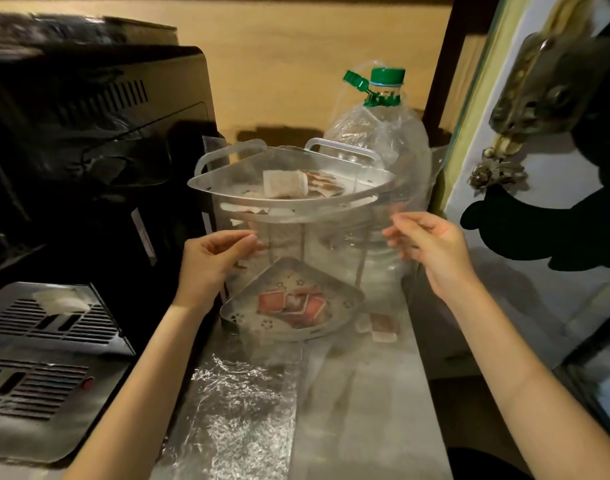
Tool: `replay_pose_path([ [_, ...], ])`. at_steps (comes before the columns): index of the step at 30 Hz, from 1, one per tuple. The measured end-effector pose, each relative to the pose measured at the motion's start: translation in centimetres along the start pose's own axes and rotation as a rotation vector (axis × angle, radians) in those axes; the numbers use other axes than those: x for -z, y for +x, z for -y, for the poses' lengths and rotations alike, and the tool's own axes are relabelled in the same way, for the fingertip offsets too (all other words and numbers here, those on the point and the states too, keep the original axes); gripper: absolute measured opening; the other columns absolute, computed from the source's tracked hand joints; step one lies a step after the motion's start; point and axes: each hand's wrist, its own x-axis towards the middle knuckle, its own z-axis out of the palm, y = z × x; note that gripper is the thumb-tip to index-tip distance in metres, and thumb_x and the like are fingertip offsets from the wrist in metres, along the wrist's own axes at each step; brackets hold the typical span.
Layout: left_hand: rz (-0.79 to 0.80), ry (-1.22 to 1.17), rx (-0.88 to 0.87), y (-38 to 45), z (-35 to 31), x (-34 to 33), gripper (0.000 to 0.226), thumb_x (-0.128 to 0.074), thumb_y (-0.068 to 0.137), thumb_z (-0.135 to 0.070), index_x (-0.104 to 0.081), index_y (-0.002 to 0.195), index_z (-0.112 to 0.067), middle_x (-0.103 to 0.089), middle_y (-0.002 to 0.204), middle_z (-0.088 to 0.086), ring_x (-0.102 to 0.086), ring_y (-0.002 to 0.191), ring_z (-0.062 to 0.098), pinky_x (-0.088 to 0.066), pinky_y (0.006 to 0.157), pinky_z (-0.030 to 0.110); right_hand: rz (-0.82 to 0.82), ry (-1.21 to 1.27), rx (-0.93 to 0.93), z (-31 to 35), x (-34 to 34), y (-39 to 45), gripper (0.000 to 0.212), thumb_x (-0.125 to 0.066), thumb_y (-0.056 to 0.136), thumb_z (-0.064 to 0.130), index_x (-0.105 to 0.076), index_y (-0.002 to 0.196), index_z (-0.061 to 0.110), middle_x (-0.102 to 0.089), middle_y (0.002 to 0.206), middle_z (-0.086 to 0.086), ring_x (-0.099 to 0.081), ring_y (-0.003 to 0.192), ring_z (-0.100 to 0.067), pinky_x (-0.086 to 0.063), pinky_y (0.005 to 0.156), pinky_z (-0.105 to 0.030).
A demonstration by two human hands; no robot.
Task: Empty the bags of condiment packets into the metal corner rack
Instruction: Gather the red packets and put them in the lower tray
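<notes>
A two-tier metal corner rack (206, 183) stands on the counter. Its top tier holds white and brown-red condiment packets (286, 183). On its lower tier (234, 315) lie several red packets (289, 304). A clear plastic bag (334, 233) is stretched in front of and over the rack, and it looks empty. My left hand (215, 261) pinches the bag's left edge beside the rack's left post. My right hand (431, 251) pinches its right edge. A few more packets (381, 329) lie on the counter right of the lower tier.
A large clear water bottle with a green cap (386, 84) stands behind the rack at right. A black appliance (89, 143) fills the left, with a metal vented tray (47, 327) below it. Crumpled foil (241, 410) covers the near counter. A door (539, 202) stands at right.
</notes>
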Motion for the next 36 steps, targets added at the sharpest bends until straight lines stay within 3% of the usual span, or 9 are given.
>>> replay_pose_path([
  [7, 0.114, -0.014, 0.265, -2.3, 0.2, -0.4, 0.008, -0.064, 0.081, -0.012, -0.069, 0.086, -0.009, -0.074, 0.066, -0.001, -0.070, 0.061, 0.011, -0.048, 0.039, 0.017, -0.050, -0.046, -0.104, -0.9, 1.5, -2.6, 0.008, -0.062, 0.085, 0.017, -0.065, 0.078, 0.013, -0.069, 0.057, -0.001, -0.054, 0.040, -0.010, -0.036, 0.034, -0.018],
  [14, 0.249, -0.087, 0.560, -6.1, 3.0, -1.0, 0.024, -0.057, 0.086, -0.020, -0.065, 0.101, -0.003, -0.071, 0.064, 0.011, -0.066, 0.050, 0.017, -0.050, 0.039, 0.021, -0.116, -0.109, -0.321, -4.7, 3.0, -6.5, 0.014, -0.063, 0.085, 0.019, -0.064, 0.085, 0.005, -0.064, 0.051, -0.003, -0.051, 0.034, -0.011, -0.034, 0.031, -0.018],
  [16, 0.272, -0.143, 0.624, -7.2, 3.7, -1.0, 0.034, -0.065, 0.079, -0.031, -0.065, 0.103, -0.007, -0.070, 0.069, 0.012, -0.066, 0.055, 0.018, -0.052, 0.043, 0.022, -0.140, -0.125, -0.376, -6.0, 3.2, -7.5, 0.020, -0.064, 0.084, 0.020, -0.062, 0.088, 0.000, -0.060, 0.055, -0.008, -0.049, 0.031, -0.011, -0.030, 0.029, -0.017],
  [19, 0.343, -0.113, 0.688, -8.9, 5.1, -0.5, 0.063, -0.083, 0.047, -0.051, -0.066, 0.104, -0.028, -0.073, 0.092, 0.005, -0.070, 0.080, 0.026, -0.058, 0.061, 0.028, -0.160, -0.127, -0.453, -7.7, 3.6, -8.8, 0.017, -0.062, 0.086, 0.021, -0.062, 0.087, 0.003, -0.064, 0.052, -0.002, -0.046, 0.031, -0.006, -0.028, 0.029, -0.015],
  [23, 0.435, -0.029, 0.728, -11.2, 6.4, -0.2, 0.074, -0.081, 0.062, -0.024, -0.047, 0.126, -0.033, -0.072, 0.095, 0.011, -0.069, 0.086, 0.026, -0.054, 0.083, 0.045, -0.185, -0.039, -0.614, -9.1, 4.0, -10.1, 0.019, -0.060, 0.087, 0.026, -0.062, 0.092, 0.007, -0.067, 0.052, 0.000, -0.053, 0.040, -0.008, -0.037, 0.034, -0.018],
  [27, 0.274, -0.031, 0.726, -11.9, 7.0, -0.5, 0.080, -0.064, 0.079, -0.003, -0.020, 0.143, -0.024, -0.075, 0.083, 0.006, -0.070, 0.074, 0.018, -0.055, 0.070, 0.034, -0.069, 0.181, -0.773, -9.5, 4.2, -11.2, 0.038, -0.053, 0.086, 0.043, -0.061, 0.107, 0.012, -0.070, 0.089, -0.005, -0.063, 0.078, -0.015, -0.044, 0.066, -0.025],
  [30, 0.219, -0.079, 0.714, -12.0, 7.2, -0.6, 0.089, -0.062, 0.080, 0.000, -0.009, 0.145, -0.028, -0.074, 0.087, 0.010, -0.070, 0.074, 0.018, -0.055, 0.072, 0.034, -0.028, 0.177, -0.690, -10.2, 4.3, -12.0, 0.067, -0.075, 0.069, 0.031, -0.049, 0.126, 0.007, -0.073, 0.095, -0.011, -0.070, 0.083, -0.021, -0.052, 0.073, -0.029],
  [33, 0.176, -0.061, 0.670, -12.0, 7.1, -0.5, 0.089, -0.063, 0.079, 0.001, -0.013, 0.143, -0.035, -0.073, 0.080, 0.005, -0.069, 0.068, 0.014, -0.056, 0.058, 0.024, -0.076, 0.048, -0.617, -10.2, 4.1, -12.5, 0.069, -0.065, 0.081, 0.003, -0.033, 0.137, 0.025, -0.071, 0.096, -0.019, -0.069, 0.082, -0.028, -0.058, 0.072, -0.031],
  [36, 0.189, -0.054, 0.633, -11.8, 6.8, -0.6, 0.069, -0.059, 0.082, 0.002, -0.034, 0.136, -0.032, -0.073, 0.068, -0.005, -0.066, 0.060, 0.005, -0.052, 0.053, 0.018, -0.063, -0.018, -0.552, -9.8, 3.8, -12.6, 0.042, -0.061, 0.085, 0.004, -0.053, 0.122, 0.021, -0.071, 0.088, -0.013, -0.070, 0.071, -0.021, -0.058, 0.064, -0.026],
])
